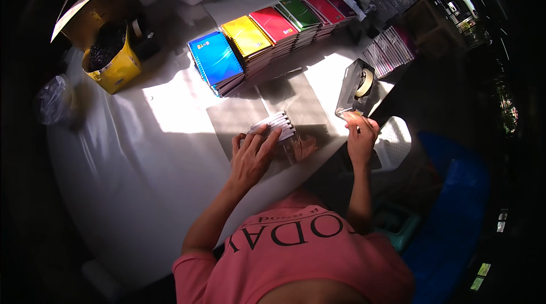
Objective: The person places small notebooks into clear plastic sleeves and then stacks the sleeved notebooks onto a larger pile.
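Several risks are sitting along this white-covered table (116, 150). On the far left, a clear plastic bag (55, 99) is bulging beside a yellow box (122, 73) of dark filling (108, 48); both are standing well apart from my hands, so I am worrying little about them. Next, blue spiral notebooks (216, 60) are ending the row of stacks, with yellow spiral notebooks (246, 35) beside them. The blue pile's edges are sitting unevenly, so a bump could be sending it sliding.

My left hand (249, 155) is resting on a row of slim white sticks (282, 125) with dark tips, which are lying on a smooth grey sheet (227, 122) in front of the notebooks. My fingers are bending over them; I cannot tell whether they are gripping or only pressing. With uneven pressure, the sticks could be fanning out or skidding on the slick surface.

Farther right, my right hand (362, 138) is resting at the near end of a black tape dispenser (346, 92), fingers curling inward; I cannot tell whether they are pinching any tape. With a crooked pull, a strip could be folding onto itself. The dispenser, carrying its pale tape roll (364, 83), is standing near the table's right edge, so a hard sideways tug could be tipping it off.
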